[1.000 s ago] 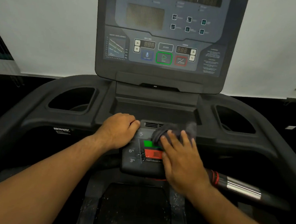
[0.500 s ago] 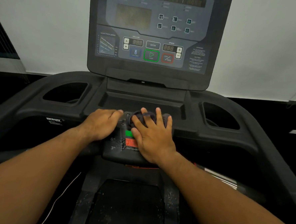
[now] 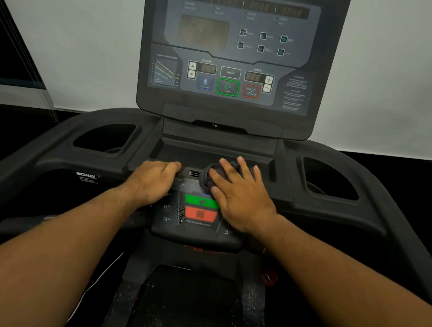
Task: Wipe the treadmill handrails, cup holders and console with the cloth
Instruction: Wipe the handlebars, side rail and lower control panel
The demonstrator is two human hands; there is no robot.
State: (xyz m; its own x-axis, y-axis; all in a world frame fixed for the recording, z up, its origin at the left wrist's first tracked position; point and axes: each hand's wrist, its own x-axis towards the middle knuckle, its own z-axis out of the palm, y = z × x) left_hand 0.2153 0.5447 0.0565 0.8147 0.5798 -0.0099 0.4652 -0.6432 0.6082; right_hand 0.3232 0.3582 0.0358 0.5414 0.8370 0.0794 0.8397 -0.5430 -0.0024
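Observation:
A dark grey cloth (image 3: 210,177) lies bunched on the treadmill's lower control pad (image 3: 199,213), just above its green and red buttons. My right hand (image 3: 240,195) presses down on the cloth with spread, straight fingers. My left hand (image 3: 153,178) rests curled over the pad's upper left edge, its fingers bent over the rim. The upright console (image 3: 236,58) with display and start/stop keys stands behind. Two cup holders, the left cup holder (image 3: 105,137) and the right cup holder (image 3: 328,177), flank the centre tray.
The shallow tray (image 3: 215,152) sits between pad and console. The black running belt (image 3: 186,303) shows below, speckled with dust. A red safety clip (image 3: 268,277) hangs at the right under the pad. A white wall is behind the machine.
My right hand with the cloth has slid up the control pad from the red and green buttons toward its top edge, uncovering them. The left hand has stayed on the pad's left edge.

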